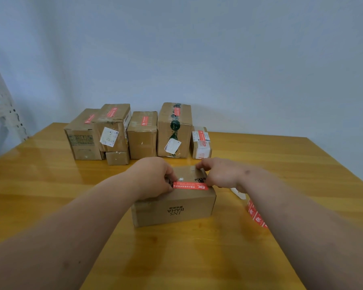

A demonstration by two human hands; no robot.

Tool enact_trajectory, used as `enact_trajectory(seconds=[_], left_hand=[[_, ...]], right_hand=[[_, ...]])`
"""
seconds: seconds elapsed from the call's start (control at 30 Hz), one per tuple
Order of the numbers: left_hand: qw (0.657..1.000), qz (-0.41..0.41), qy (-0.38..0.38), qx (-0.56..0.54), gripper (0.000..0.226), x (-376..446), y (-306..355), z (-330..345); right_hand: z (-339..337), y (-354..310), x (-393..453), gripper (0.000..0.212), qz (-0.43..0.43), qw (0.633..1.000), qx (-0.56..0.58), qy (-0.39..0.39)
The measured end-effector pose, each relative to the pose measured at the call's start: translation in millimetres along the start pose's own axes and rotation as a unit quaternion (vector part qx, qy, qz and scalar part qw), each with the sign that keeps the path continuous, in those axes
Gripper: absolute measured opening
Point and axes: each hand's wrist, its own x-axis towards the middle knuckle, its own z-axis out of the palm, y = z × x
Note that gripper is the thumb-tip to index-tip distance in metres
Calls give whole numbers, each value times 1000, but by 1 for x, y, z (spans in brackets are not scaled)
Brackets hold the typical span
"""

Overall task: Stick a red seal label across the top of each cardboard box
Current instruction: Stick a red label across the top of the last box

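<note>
A small cardboard box (174,203) sits near the middle of the yellow wooden table (50,185), with bare tabletop on its left, in front of it and far out to the right toward the table's right edge. Behind it, a gap of bare wood separates it from a row of sealed boxes (143,135) standing along the table's far edge against the pale wall (197,49). Each of the taller ones carries a red label on its top. A white metal shelf frame (0,105) stands off the table's left corner.

The red seal label (190,186) lies stretched left to right across the top of the near box, close to its front edge — a long narrow strip with white print. The left hand (153,176) holds the label's left end, its fingers curled down onto the strip at the box's left top edge. The right hand (220,174) rests on the box's top right, thumb and fingers pinching or pressing the label's right end; the exact contact is hidden under the hand.

The box's front face shows dark printed lettering upside down, and a small white spot marks its top. Just right of the box, partly hidden by the right forearm, a strip of red labels (256,215) on white backing lies on the table.
</note>
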Motion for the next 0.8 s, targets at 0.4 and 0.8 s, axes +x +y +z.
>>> enact_trajectory(seconds=[0.4,0.8], left_hand=[[998,-35,31,-50,20,4,9,3],[996,-53,65,-42,16,12,15,14]], right_hand=[[8,-3,-1,54,3,999,-13,31],[5,-4,-6,54,-4,999,-20,37]])
